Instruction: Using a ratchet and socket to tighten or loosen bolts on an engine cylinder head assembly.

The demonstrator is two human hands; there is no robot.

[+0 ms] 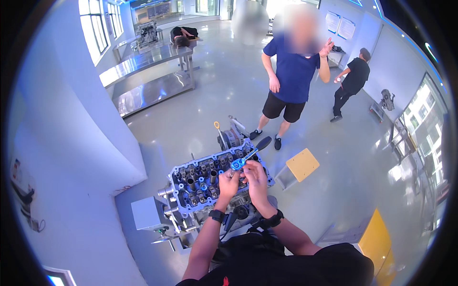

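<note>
Above the right half of an open engine block (pixel 183 202), both my hands are together at a ratchet wrench (pixel 248 156) with a bright metal head and a black grip pointing away to the far right. My left hand (pixel 228 185) is closed round the part just below the ratchet head, likely a socket or extension mostly covered by the fingers. My right hand (pixel 256 180) is closed beside the head, its fingertips against it. Valve gear and bolts show in the engine's uncovered top. Dark bands circle both my wrists.
A yellow-ringed dipstick (pixel 217 125) rises behind the engine, near an alternator (pixel 232 138). A stool with a wooden seat (pixel 303 165) stands to the right. One person in a blue shirt (pixel 292 71) faces the engine; another person (pixel 353 81) is farther right. A steel bench (pixel 143 66) stands far left.
</note>
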